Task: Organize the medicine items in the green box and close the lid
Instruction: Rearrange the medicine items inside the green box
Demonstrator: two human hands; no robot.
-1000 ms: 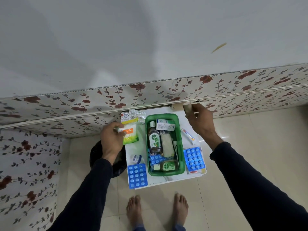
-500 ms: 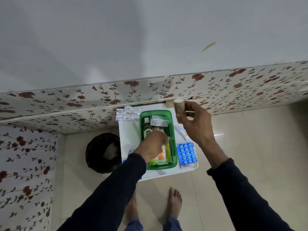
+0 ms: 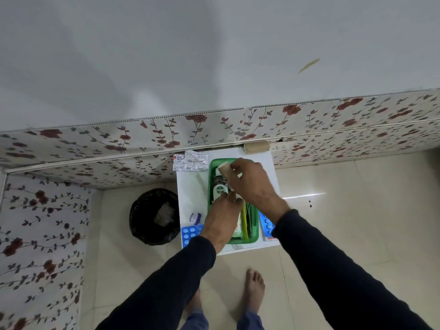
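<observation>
Both hands have come together over the green box (image 3: 210, 186) since half a second back. Then the right hand (image 3: 252, 184) held a beige roll (image 3: 225, 171) out by the far right corner of the counter (image 3: 192, 194); now it has carried that roll over the far end of the box, pinching it between thumb and fingertips just above the brown bottle (image 3: 220, 189). The left hand (image 3: 220, 219) has stayed low in the box, just nearer than the bottle, fingers pressed together over the packets; whether it grips anything I cannot tell.

So the roll looks about to go in, probably beside the bottle. Plenty is left outside: silver pill strips (image 3: 190, 161) beyond the left hand, a blue pill sheet (image 3: 190, 233) and a small round tub (image 3: 195, 217) to its left, another blue sheet (image 3: 266, 225) under the right wrist, and a second beige roll (image 3: 257, 147) at the wall. No lid is in view, so closing is some way off.
</observation>
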